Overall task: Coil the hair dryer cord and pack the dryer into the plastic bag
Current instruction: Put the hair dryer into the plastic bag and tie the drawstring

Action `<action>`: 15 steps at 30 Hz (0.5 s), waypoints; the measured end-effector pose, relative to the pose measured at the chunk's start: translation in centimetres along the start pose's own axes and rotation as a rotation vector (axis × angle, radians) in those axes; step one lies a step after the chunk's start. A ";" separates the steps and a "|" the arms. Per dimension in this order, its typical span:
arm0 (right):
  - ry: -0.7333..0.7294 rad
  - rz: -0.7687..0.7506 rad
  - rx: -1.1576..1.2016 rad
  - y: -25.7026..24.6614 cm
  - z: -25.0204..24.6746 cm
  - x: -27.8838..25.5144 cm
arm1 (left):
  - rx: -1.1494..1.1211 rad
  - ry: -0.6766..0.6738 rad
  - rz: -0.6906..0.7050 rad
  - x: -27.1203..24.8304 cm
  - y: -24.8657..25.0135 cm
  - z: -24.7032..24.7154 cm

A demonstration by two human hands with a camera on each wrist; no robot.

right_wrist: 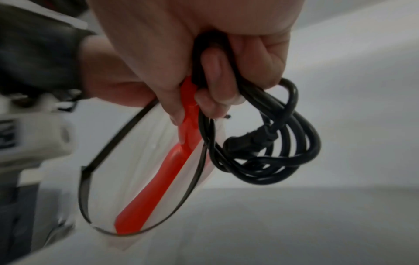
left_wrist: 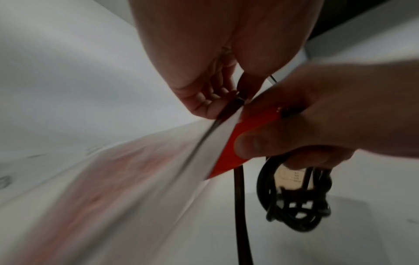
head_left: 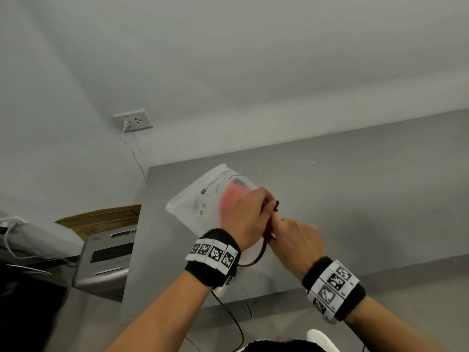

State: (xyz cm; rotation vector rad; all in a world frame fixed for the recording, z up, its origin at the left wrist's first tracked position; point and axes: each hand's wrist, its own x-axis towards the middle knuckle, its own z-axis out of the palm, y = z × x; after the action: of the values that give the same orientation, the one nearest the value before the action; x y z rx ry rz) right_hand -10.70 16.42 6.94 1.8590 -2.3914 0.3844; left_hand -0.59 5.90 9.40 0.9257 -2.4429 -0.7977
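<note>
A frosted plastic bag (head_left: 193, 199) is held up over the grey table (head_left: 355, 186), and the red hair dryer (head_left: 231, 196) shows dimly through it. My left hand (head_left: 264, 207) pinches the bag's dark-edged mouth; its fingers (left_wrist: 204, 102) grip the rim in the left wrist view. My right hand (head_left: 276, 224) meets it from the right. In the right wrist view that right hand (right_wrist: 204, 100) grips the coiled black cord (right_wrist: 272, 143), plug inside the loops, and pinches a red strip (right_wrist: 172, 170) at the bag's open mouth. The coiled cord (left_wrist: 294, 202) hangs outside the bag.
A wall socket (head_left: 132, 120) with a white cable sits at the back left. Left of the table stand a grey machine (head_left: 106, 257) and a cardboard box (head_left: 101, 219). The table's front edge (head_left: 253, 301) runs just below my wrists.
</note>
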 end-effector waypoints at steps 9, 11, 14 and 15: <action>-0.091 0.520 0.837 3.7 -0.7 2.7 | 0.333 0.017 -0.135 -4.0 -6.9 0.6; -0.134 0.678 1.209 4.0 -0.5 2.8 | 0.313 0.069 -0.191 -4.4 -7.4 0.8; -0.157 0.833 1.580 4.2 0.1 3.2 | 0.235 0.031 -0.206 -5.4 -6.9 2.3; -0.140 0.853 1.646 4.2 0.3 3.5 | 0.186 0.005 -0.189 -5.9 -6.3 3.0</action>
State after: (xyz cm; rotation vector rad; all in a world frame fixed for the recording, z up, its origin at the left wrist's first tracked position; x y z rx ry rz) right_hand -15.60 13.98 6.84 0.5545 -2.9217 2.9456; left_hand 4.82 7.24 2.16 1.2406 -2.4831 -0.6352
